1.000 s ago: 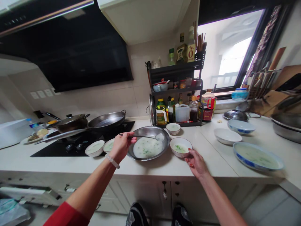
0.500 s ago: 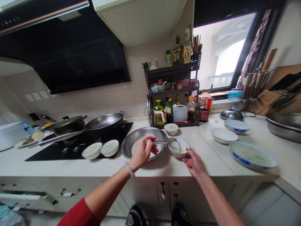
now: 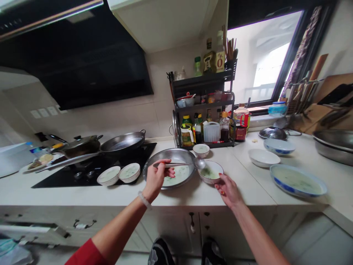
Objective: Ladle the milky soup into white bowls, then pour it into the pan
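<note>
My left hand (image 3: 157, 177) is closed around the handle of a metal ladle (image 3: 199, 163), above a wide steel basin (image 3: 149, 162) that holds pale soup with green bits. The ladle's bowl hangs over the left rim of a small white bowl (image 3: 211, 180) with soup in it. My right hand (image 3: 228, 188) grips that small bowl's right side, thumb near the rim and fingers below. Behind it, a similar bowl of soup (image 3: 201, 150) stands by the rack. Two more soup bowls, one left (image 3: 108, 176) and one right (image 3: 129, 173), sit at the cooktop's front edge.
A wok (image 3: 122, 143) and a lidded pan (image 3: 79, 147) stand on the black cooktop (image 3: 68, 178). Behind the basin is a black rack (image 3: 204, 106) of bottles. To the right are a blue-and-white dish of soup (image 3: 298, 180), a white dish (image 3: 264, 158) and steel basins (image 3: 333, 147).
My left hand has moved left with the ladle, drawing its bowl out of the small bowl's soup to the rim. My right hand stays on the small bowl.
</note>
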`<action>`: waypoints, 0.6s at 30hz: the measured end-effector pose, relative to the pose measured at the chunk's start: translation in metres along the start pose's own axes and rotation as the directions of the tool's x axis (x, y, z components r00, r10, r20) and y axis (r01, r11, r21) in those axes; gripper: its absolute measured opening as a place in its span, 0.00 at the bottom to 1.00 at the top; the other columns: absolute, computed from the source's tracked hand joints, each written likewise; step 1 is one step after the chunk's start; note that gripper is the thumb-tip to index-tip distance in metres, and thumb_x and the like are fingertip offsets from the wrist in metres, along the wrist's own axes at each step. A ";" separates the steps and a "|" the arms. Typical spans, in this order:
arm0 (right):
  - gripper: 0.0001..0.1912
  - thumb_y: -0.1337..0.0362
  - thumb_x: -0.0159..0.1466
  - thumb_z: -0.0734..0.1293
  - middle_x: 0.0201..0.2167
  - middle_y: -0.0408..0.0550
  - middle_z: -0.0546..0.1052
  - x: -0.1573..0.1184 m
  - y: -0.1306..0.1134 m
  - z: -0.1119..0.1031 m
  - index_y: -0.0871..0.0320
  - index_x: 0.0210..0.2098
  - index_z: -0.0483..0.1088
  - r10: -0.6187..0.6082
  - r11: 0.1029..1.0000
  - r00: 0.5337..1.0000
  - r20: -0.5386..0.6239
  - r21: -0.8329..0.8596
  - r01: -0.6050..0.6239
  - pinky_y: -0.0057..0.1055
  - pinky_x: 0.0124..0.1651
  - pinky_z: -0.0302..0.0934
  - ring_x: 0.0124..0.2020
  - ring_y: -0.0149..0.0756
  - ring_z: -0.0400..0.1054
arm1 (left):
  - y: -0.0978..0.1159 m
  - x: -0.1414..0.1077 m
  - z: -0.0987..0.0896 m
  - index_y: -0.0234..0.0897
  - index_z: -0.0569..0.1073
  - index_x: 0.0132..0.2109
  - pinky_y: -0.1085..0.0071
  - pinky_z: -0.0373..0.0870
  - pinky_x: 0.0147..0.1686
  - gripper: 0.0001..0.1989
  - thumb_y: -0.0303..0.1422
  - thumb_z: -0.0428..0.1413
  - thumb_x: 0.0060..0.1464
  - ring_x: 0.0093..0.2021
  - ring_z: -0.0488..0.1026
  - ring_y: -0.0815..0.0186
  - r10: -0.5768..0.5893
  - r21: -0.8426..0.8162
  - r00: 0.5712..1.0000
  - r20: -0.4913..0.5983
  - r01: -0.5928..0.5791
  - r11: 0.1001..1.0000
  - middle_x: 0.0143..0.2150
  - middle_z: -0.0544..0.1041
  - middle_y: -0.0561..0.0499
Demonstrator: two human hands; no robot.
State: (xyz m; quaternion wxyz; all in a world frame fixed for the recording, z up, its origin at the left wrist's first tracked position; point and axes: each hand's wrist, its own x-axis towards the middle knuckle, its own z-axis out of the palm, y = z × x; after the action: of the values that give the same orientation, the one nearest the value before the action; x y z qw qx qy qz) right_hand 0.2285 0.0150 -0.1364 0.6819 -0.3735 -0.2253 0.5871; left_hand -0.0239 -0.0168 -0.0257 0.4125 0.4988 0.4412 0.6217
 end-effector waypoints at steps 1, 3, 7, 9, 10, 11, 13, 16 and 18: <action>0.21 0.58 0.42 0.78 0.20 0.44 0.73 0.000 0.000 0.000 0.59 0.30 0.69 0.002 1.000 1.000 -0.002 0.000 -0.002 0.17 0.12 0.42 0.15 0.26 0.62 | 0.001 0.004 -0.005 0.28 0.73 0.41 0.70 0.73 0.28 0.16 0.37 0.54 0.51 0.22 0.74 0.66 -0.041 -0.050 0.997 -0.063 0.038 0.998 0.22 0.77 0.48; 0.21 0.58 0.41 0.78 0.20 0.44 0.73 -0.001 -0.001 0.001 0.59 0.29 0.69 0.004 1.000 1.000 -0.003 -0.002 -0.004 0.17 0.12 0.42 0.15 0.25 0.62 | 0.004 0.010 -0.018 0.27 0.73 0.40 0.72 0.73 0.29 0.15 0.34 0.54 0.49 0.23 0.75 0.67 -0.111 -0.100 0.982 -0.155 0.097 0.990 0.22 0.77 0.47; 0.21 0.57 0.41 0.78 0.20 0.43 0.73 -0.002 -0.003 0.003 0.58 0.29 0.68 0.008 1.000 1.000 -0.010 -0.009 -0.008 0.17 0.12 0.41 0.15 0.25 0.62 | 0.005 0.019 -0.049 0.27 0.73 0.38 0.72 0.73 0.28 0.12 0.31 0.52 0.48 0.22 0.74 0.68 -0.120 -0.037 0.960 -0.253 0.114 0.993 0.22 0.78 0.46; 0.21 0.57 0.41 0.78 0.20 0.43 0.73 -0.002 -0.003 0.003 0.58 0.29 0.68 0.010 1.000 1.000 -0.010 -0.014 -0.010 0.17 0.12 0.41 0.15 0.25 0.62 | 0.001 0.022 -0.065 0.29 0.73 0.38 0.71 0.73 0.27 0.11 0.31 0.51 0.48 0.21 0.75 0.66 -0.077 0.060 0.960 -0.268 0.097 0.993 0.22 0.78 0.47; 0.21 0.57 0.41 0.78 0.20 0.43 0.73 -0.002 -0.003 0.002 0.58 0.29 0.68 0.009 1.000 1.000 -0.008 -0.014 -0.009 0.17 0.12 0.41 0.15 0.25 0.62 | -0.001 0.023 -0.072 0.30 0.73 0.38 0.70 0.74 0.27 0.11 0.31 0.51 0.48 0.22 0.75 0.64 -0.054 0.125 0.963 -0.263 0.090 0.988 0.21 0.78 0.47; 0.21 0.57 0.41 0.78 0.20 0.43 0.73 -0.001 -0.003 0.002 0.58 0.29 0.68 0.007 1.000 1.000 -0.006 -0.013 -0.007 0.17 0.12 0.41 0.15 0.25 0.62 | -0.004 0.024 -0.078 0.31 0.73 0.38 0.69 0.74 0.26 0.11 0.32 0.51 0.49 0.22 0.76 0.63 -0.030 0.200 0.967 -0.252 0.082 0.976 0.21 0.78 0.48; 0.21 0.57 0.41 0.78 0.20 0.43 0.73 -0.001 -0.002 0.001 0.58 0.29 0.69 0.005 1.000 1.000 -0.003 -0.009 -0.005 0.17 0.12 0.41 0.15 0.25 0.62 | -0.008 0.026 -0.089 0.32 0.74 0.38 0.68 0.73 0.25 0.11 0.33 0.52 0.49 0.21 0.76 0.61 0.029 0.360 0.977 -0.212 0.050 0.931 0.21 0.77 0.49; 0.21 0.58 0.41 0.78 0.21 0.43 0.73 0.001 -0.001 0.001 0.59 0.29 0.69 0.001 1.000 1.000 0.005 -0.006 -0.001 0.17 0.12 0.41 0.15 0.25 0.62 | -0.012 0.025 -0.095 0.35 0.75 0.37 0.69 0.73 0.25 0.09 0.32 0.52 0.50 0.21 0.77 0.60 0.093 0.523 0.986 -0.141 -0.006 0.852 0.21 0.77 0.50; 0.21 0.58 0.41 0.78 0.21 0.43 0.73 0.001 -0.001 0.000 0.59 0.28 0.69 -0.005 1.000 1.000 0.009 -0.003 0.005 0.17 0.12 0.42 0.15 0.25 0.62 | -0.013 0.023 -0.092 0.36 0.75 0.36 0.69 0.72 0.25 0.08 0.32 0.52 0.50 0.21 0.76 0.60 0.089 0.534 0.988 -0.125 -0.008 0.845 0.19 0.77 0.50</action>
State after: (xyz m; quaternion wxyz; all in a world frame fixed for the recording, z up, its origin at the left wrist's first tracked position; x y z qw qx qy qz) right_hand 0.2289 0.0162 -0.1360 0.6818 -0.3713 -0.2300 0.5869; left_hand -0.1175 -0.0038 -0.0428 0.2091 0.5580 0.6121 0.5199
